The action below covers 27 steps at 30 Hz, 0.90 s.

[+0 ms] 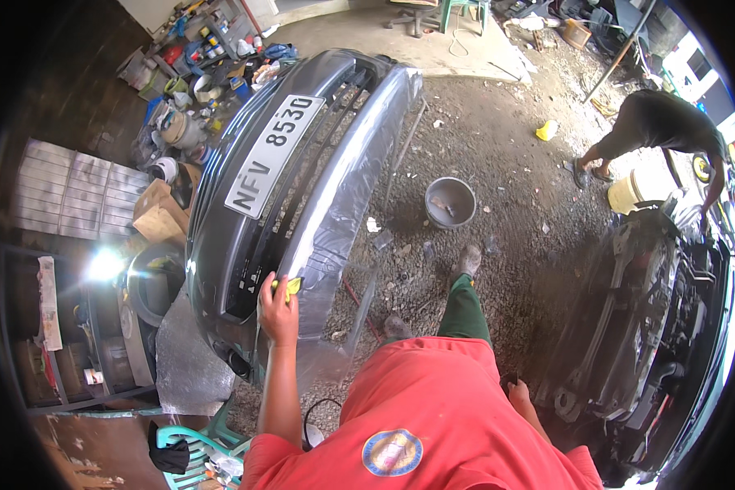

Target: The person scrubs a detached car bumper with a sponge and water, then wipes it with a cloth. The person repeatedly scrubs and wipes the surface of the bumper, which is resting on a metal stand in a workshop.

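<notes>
A dark grey car bumper [213,269] with a white number plate [251,174] stands to my left. Its lower edge, a light grey strip [332,186], has clear plastic sheeting [328,282] hanging from it. My left hand [278,317] is closed on a small crumpled yellow piece [292,287], pressed against the near end of that strip; whether it is cloth or abrasive sheet I cannot tell. Low at my right side is my right hand [518,394], its fingers curled by something dark that I cannot make out.
A grey bucket [451,202] stands on the gravel ahead. To the right is a car's exposed front end [637,327], with a person [670,122] bending over beside a cream bucket [631,193]. Cluttered containers [184,131] fill the far left; a green plastic chair [196,449] is behind left.
</notes>
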Motion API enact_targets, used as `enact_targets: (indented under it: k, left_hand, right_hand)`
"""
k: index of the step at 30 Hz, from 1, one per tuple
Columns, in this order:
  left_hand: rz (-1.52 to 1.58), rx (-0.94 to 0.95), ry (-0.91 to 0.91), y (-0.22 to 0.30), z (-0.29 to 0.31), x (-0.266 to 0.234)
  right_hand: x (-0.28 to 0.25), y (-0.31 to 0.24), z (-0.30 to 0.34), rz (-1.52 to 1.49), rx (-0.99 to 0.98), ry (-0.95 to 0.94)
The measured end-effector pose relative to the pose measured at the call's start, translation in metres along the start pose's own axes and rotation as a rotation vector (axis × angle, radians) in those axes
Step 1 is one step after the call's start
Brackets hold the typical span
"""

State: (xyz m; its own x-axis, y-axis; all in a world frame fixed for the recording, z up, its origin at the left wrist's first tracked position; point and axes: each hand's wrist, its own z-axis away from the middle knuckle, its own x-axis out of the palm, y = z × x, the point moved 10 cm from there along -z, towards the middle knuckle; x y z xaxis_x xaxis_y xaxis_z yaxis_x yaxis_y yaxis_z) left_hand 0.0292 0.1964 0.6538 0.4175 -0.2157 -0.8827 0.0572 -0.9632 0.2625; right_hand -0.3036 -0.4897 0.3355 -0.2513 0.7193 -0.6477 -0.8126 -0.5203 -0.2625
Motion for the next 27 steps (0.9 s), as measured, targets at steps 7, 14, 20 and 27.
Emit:
enact_targets:
  k: [7, 14, 20, 27]
  left_hand:
    - [-0.080, 0.181, 0.030, 0.090, -0.122, 0.074]
    - [-0.181, 0.261, 0.000, 0.205, -0.299, 0.204]
    - [-0.143, 0.346, -0.014, 0.284, -0.437, 0.324]
    - [0.289, 0.182, -0.078, 0.409, -0.435, 0.498]
  right_hand:
    - [-0.058, -0.130, -0.133, -0.075, -0.239, -0.015]
    - [-0.114, -0.246, -0.263, 0.092, -0.245, -0.014]
    - [-0.163, -0.304, -0.369, -0.353, -0.057, -0.192]
    - [-0.186, -0.403, -0.444, -0.015, -0.023, -0.304]
